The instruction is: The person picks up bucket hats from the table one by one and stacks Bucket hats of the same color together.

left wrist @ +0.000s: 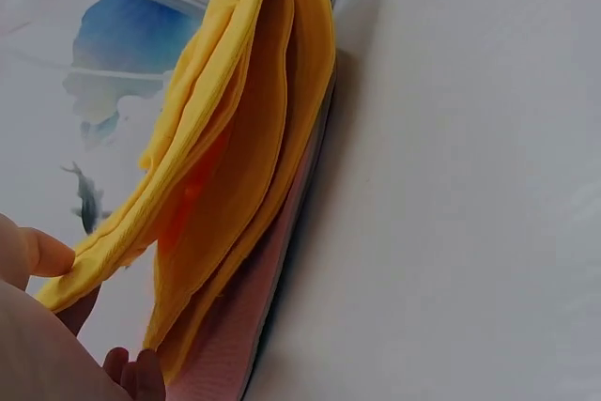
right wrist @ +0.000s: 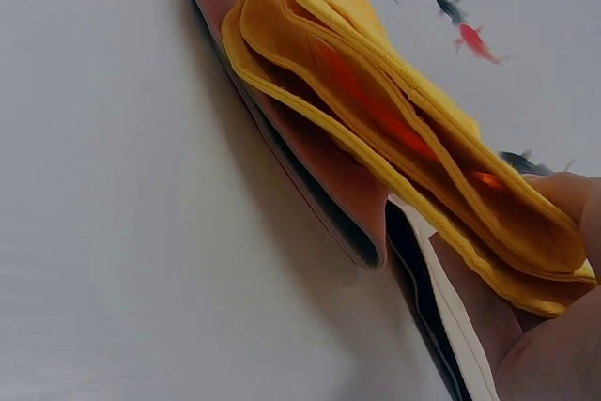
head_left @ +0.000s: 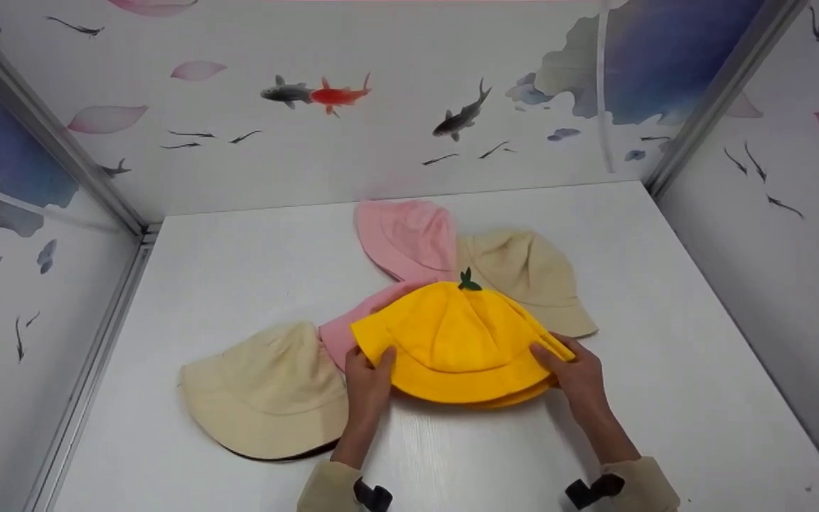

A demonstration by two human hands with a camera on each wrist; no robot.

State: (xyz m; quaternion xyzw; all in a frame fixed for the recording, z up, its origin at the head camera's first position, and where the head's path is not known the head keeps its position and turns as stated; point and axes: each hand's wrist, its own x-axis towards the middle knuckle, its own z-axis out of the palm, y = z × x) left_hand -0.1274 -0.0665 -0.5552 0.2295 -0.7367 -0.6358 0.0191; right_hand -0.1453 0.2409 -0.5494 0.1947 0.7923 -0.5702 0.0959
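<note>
A yellow bucket hat (head_left: 456, 338) with a green leaf tuft (head_left: 469, 279) on its crown is held by both hands over the front of the table. My left hand (head_left: 368, 384) pinches its brim at the left side, thumb on top. My right hand (head_left: 581, 373) grips the opposite side of the brim, thumb also on top. In the left wrist view the yellow hat (left wrist: 272, 110) gapes, showing several layers of yellow cloth. Beneath it lies a pink hat (head_left: 342, 334), partly hidden. The right wrist view shows the yellow hat (right wrist: 376, 119) above the pink hat's dark-lined brim (right wrist: 343, 208).
A beige hat (head_left: 267, 398) lies flat to the left, beside my left hand. Farther back, another pink hat (head_left: 413, 238) and another beige hat (head_left: 530, 274) rest on the white table (head_left: 680, 341). Patterned panels (head_left: 395, 156) with painted fish stand around the table.
</note>
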